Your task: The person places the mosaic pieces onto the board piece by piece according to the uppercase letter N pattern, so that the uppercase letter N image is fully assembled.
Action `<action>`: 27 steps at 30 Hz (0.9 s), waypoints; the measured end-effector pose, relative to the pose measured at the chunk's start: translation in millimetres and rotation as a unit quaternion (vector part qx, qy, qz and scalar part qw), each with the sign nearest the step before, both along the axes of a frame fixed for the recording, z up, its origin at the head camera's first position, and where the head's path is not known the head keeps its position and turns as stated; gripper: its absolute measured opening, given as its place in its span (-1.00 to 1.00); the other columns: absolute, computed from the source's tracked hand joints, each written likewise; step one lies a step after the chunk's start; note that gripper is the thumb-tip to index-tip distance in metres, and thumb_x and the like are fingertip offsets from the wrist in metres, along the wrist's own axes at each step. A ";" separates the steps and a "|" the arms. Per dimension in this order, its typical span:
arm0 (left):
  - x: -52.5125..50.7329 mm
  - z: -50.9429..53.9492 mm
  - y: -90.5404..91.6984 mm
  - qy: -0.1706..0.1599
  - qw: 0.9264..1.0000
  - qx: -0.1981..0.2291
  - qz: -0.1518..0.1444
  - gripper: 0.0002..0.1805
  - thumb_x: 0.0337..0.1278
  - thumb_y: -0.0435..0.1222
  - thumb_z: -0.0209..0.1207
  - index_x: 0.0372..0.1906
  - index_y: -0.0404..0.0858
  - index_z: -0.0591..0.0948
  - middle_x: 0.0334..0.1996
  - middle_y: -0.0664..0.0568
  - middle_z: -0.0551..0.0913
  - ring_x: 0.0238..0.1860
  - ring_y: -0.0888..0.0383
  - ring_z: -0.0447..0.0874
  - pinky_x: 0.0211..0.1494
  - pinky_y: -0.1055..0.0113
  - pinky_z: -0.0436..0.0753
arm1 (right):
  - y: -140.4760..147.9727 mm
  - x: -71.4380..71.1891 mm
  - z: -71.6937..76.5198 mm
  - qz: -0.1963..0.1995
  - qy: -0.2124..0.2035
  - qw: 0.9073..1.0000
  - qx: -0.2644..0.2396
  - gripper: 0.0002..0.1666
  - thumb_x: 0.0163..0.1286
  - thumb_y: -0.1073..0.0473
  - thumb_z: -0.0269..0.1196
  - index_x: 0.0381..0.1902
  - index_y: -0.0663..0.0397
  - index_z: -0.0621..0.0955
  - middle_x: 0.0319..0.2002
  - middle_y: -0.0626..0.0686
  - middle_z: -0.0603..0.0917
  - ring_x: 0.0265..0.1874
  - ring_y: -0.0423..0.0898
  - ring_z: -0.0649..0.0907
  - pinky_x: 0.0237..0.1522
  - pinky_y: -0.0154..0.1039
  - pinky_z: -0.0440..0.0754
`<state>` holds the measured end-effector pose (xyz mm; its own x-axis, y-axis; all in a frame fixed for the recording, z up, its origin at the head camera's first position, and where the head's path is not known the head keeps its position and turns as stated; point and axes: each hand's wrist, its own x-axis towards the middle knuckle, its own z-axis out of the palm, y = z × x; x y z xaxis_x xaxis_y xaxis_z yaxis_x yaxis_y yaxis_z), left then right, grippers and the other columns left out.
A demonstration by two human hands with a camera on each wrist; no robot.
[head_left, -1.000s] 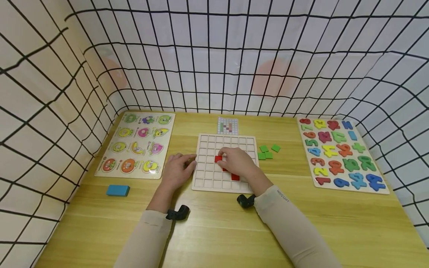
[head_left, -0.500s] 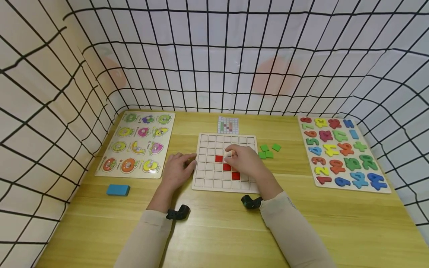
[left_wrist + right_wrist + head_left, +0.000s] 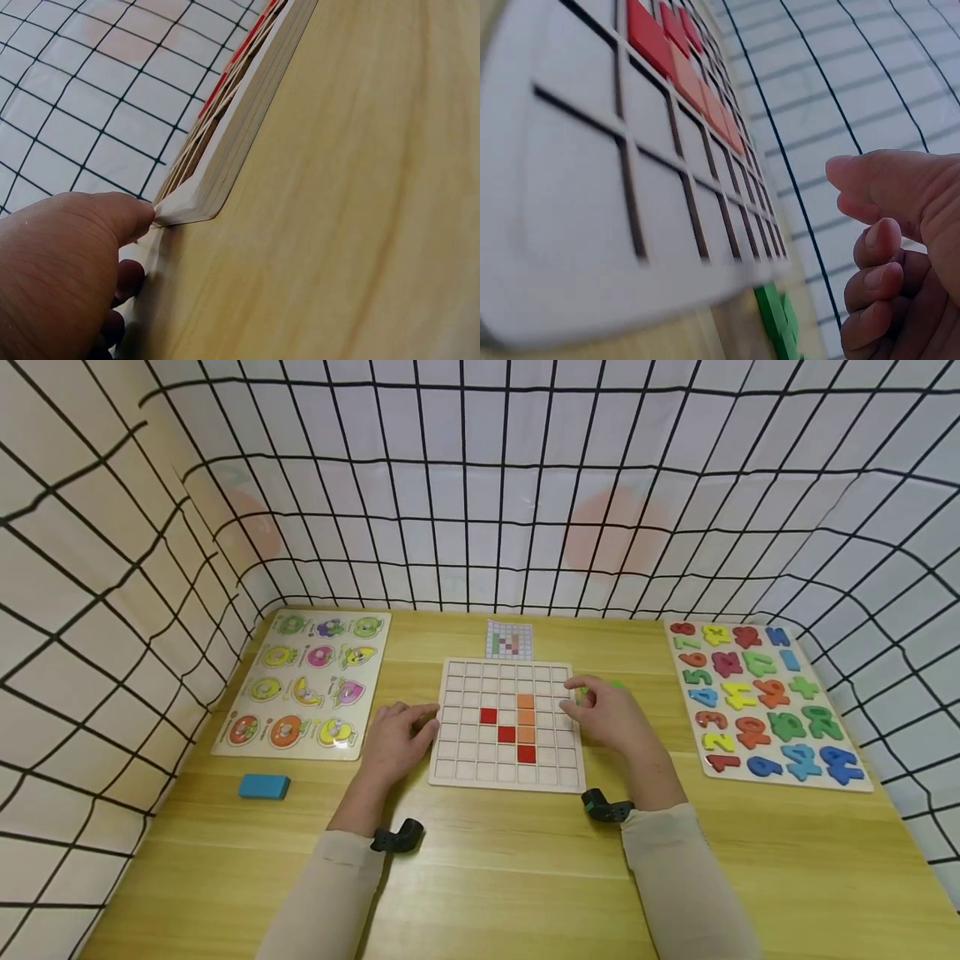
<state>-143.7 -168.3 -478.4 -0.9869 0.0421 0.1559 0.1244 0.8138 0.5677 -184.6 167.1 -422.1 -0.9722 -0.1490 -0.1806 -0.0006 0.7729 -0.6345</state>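
A wooden grid board lies mid-table. Three red tiles stand in a diagonal on it, and a column of orange tiles rises above the lowest red one. With thumb and index finger, my left hand touches the board's left edge; the left wrist view has the thumb against the edge near a corner. My right hand hovers by the board's right edge, fingers loosely bent and holding nothing visible. Green tiles lie beside the board there, mostly hidden behind that hand in the head view.
A small card printed with a coloured grid lies behind the board. At left are a fruit puzzle board and a blue block. A number puzzle board lies at right. Black wire mesh encloses the table's back and sides.
My right hand has moved right, from over the red tiles to the board's right edge, uncovering the orange column and covering most green tiles. The left hand stays put.
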 end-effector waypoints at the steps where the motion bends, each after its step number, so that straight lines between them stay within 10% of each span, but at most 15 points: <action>1: 0.1 0.0 -0.2 0.000 1.000 0.001 0.000 -0.63 0.36 -0.08 0.23 0.18 -0.04 0.72 -0.25 -0.04 0.70 -0.16 -0.02 0.48 -0.05 0.15 0.43 | 4.2 -0.7 -0.5 -0.005 0.003 1.000 -0.001 -0.48 0.48 -0.07 0.26 0.31 -0.05 0.54 -0.42 0.04 0.47 -0.55 -0.05 0.43 -0.48 -0.23 0.37; 27: 1.7 0.0 -0.7 -0.004 1.000 0.001 0.005 -0.63 0.37 -0.07 0.22 0.19 -0.03 0.71 -0.27 -0.02 0.68 -0.17 0.00 0.44 -0.08 0.18 0.39 | 61.7 -9.5 -47.0 -0.056 -0.004 0.998 0.006 -0.28 0.43 -0.14 0.29 0.43 0.02 0.46 -0.39 0.02 0.53 -0.44 -0.04 0.48 -0.28 -0.18 0.39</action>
